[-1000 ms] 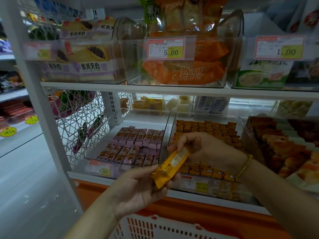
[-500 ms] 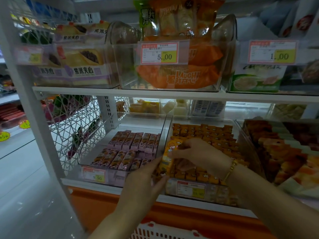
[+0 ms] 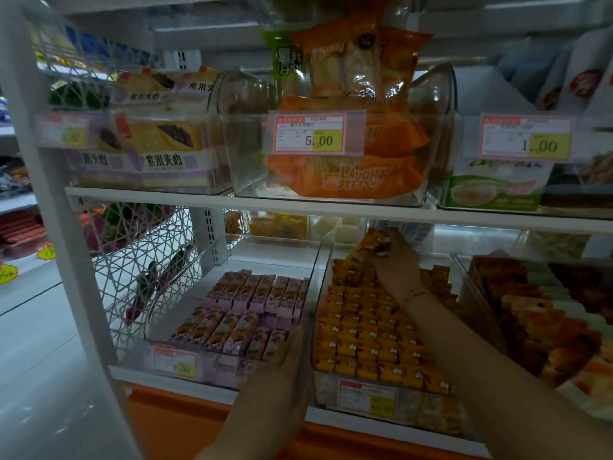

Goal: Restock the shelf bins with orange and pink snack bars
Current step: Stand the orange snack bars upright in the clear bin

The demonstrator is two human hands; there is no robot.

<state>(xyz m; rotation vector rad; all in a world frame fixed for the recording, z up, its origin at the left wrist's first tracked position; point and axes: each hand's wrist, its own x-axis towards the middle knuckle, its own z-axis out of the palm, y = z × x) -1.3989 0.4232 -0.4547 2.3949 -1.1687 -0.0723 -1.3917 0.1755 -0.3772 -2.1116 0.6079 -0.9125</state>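
1. Right hand (image 3: 395, 266) fingers pinch an orange snack bar (image 3: 367, 244), tilted, above the orange bin's (image 3: 326, 391) back rows.
2. Left hand's (image 3: 289, 358) blurry, fingers look straight and together, pink bars (image 3: 253, 298) just left of them.

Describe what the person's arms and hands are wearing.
Both forearms are bare, with no sleeves in view. The right hand and left hand are ungloved, and no rings can be made out. A thin gold-coloured bead bracelet circles the right wrist; nothing shows on the left wrist.
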